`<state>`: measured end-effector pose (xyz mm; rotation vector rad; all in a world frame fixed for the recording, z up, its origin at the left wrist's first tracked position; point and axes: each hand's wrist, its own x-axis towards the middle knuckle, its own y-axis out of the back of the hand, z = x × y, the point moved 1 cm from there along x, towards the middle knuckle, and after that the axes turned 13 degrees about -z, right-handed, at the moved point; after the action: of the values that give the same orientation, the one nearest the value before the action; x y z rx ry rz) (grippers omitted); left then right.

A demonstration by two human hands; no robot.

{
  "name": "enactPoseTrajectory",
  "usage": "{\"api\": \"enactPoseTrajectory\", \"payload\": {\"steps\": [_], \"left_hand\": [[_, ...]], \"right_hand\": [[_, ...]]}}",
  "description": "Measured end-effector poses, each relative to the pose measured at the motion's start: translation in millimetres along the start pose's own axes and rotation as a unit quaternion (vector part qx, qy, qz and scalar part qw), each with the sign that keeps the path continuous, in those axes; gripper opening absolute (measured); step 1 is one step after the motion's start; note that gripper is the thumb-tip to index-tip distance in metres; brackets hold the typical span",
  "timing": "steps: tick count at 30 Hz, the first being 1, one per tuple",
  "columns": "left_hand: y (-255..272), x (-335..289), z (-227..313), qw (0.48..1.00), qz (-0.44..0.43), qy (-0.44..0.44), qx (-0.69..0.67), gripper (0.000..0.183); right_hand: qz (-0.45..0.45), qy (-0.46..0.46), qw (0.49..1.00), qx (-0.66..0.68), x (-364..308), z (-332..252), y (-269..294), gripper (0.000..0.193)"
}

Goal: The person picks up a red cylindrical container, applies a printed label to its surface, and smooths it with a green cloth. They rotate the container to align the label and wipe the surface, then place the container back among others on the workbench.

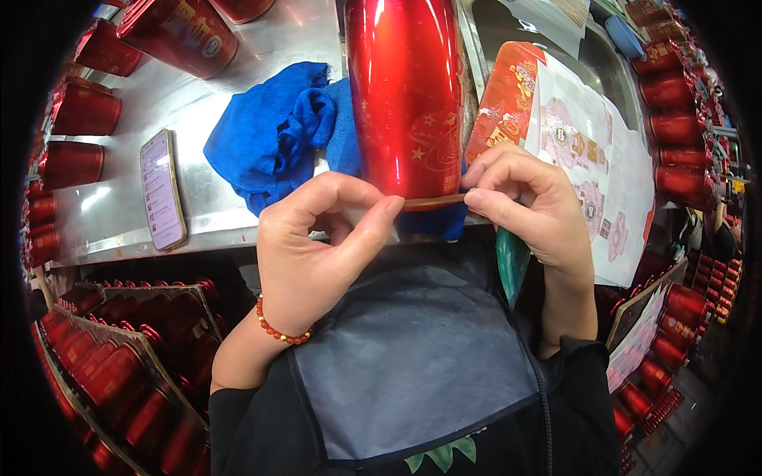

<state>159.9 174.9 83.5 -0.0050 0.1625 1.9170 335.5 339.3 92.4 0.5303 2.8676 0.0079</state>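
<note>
A glossy red metal cylinder with gold stars and line patterns lies in front of me, its end toward my body. Across that near end runs a thin tan strip. My left hand pinches the strip's left end between thumb and forefinger; a bit of pale film shows below these fingertips. At the strip's right end my right hand is also pinched closed. A pointed green flat tool hangs below the right palm, apparently tucked under its fingers. Beneath the cylinder's near end there is blue cloth.
A crumpled blue cloth and a lit phone lie on the metal table to the left. Printed decal sheets lie at the right, near a metal sink. Red containers stand around; racks hold several more.
</note>
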Motion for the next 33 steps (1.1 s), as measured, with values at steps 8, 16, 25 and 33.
{"api": "enactPoseTrajectory", "payload": {"steps": [8, 16, 25, 33], "left_hand": [[-0.1, 0.0, -2.5, 1.0, 0.001, 0.001, 0.002, 0.008], [0.7, -0.2, -5.6, 1.0, 0.003, 0.003, -0.002, 0.01], [1.4, -2.4, -6.3, 1.0, 0.001, 0.013, -0.024, 0.009], [15.7, 5.1, -6.5, 0.968, 0.058, -0.096, 0.223, 0.051]], "right_hand": [[-0.007, -0.005, 1.0, 0.015, -2.1, 1.5, 2.8, 0.009], [-0.005, -0.003, 0.999, 0.04, -1.3, 6.1, 4.7, 0.009], [-0.003, -0.01, 0.999, 0.03, -3.3, 7.0, 6.6, 0.01], [-0.013, -0.026, 0.999, 0.027, -12.2, -2.6, 11.2, 0.009]]}}
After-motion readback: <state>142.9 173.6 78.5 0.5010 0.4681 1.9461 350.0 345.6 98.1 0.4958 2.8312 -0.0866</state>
